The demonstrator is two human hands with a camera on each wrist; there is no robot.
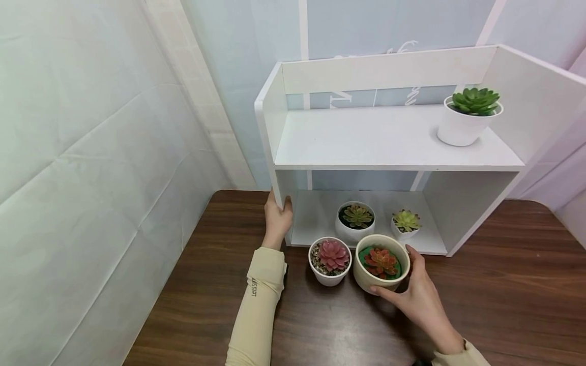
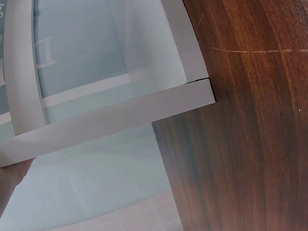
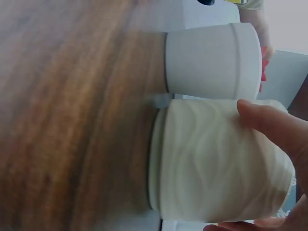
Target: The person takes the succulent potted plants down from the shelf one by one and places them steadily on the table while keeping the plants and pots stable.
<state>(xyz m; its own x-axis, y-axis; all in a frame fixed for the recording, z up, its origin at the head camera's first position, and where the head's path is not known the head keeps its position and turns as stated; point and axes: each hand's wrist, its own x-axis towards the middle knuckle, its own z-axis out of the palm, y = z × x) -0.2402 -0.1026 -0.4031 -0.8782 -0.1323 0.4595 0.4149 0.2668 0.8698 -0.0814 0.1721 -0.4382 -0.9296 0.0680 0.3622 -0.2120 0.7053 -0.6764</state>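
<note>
My right hand [image 1: 414, 290] grips a cream pot [image 1: 381, 263] holding a red succulent on green filler; the pot stands on the wooden table [image 1: 503, 305] in front of the white shelf unit [image 1: 393, 147]. In the right wrist view my fingers [image 3: 272, 127] wrap the cream pot's [image 3: 211, 163] wavy wall. Touching it on the left is a white pot [image 1: 330, 261] with a pink succulent, which the right wrist view shows as a plain white pot [image 3: 211, 60]. My left hand [image 1: 277, 218] holds the shelf's left side panel at its lower front edge; only a sliver of the hand [image 2: 12, 180] appears in the left wrist view.
Two small white pots with green succulents [image 1: 355, 221] [image 1: 405, 224] stand on the shelf's lower level. A larger white pot with a green succulent [image 1: 468, 117] sits at the right of the upper level. A white fabric wall [image 1: 91, 152] closes the left side.
</note>
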